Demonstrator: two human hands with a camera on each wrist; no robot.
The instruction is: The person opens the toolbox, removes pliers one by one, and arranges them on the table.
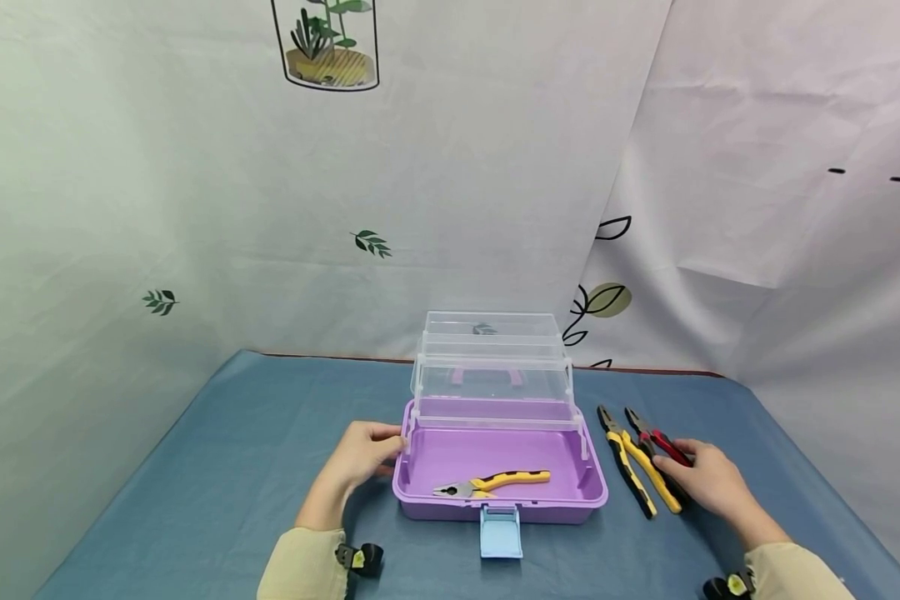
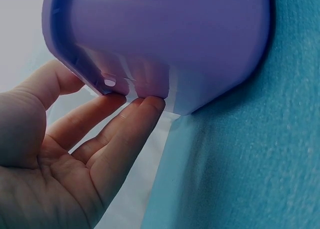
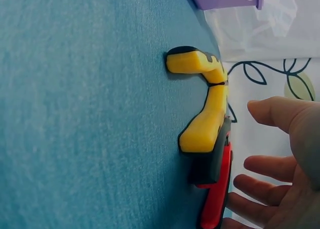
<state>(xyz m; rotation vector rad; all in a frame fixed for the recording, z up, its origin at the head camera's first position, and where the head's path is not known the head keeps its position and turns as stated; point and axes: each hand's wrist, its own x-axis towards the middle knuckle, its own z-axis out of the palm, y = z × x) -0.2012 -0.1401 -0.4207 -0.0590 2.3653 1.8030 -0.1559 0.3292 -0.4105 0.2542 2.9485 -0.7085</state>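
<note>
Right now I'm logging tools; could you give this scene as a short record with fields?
Container: purple plastic toolbox, clear lid raised, light-blue latch unfastened
Inside: yellow-and-black-handled metal pliers
Right of toolbox: second yellow-and-black pliers, red-and-black pliers
Left hand: pinches toolbox's left rim
Right hand: beside red-and-black pliers, not gripping; contact unclear
Surface: blue cloth

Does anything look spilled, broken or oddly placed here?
Nothing stands out: one pair of pliers lies in the open purple toolbox, a yellow pair and a red pair beside it; no spill or damage shows.
</note>
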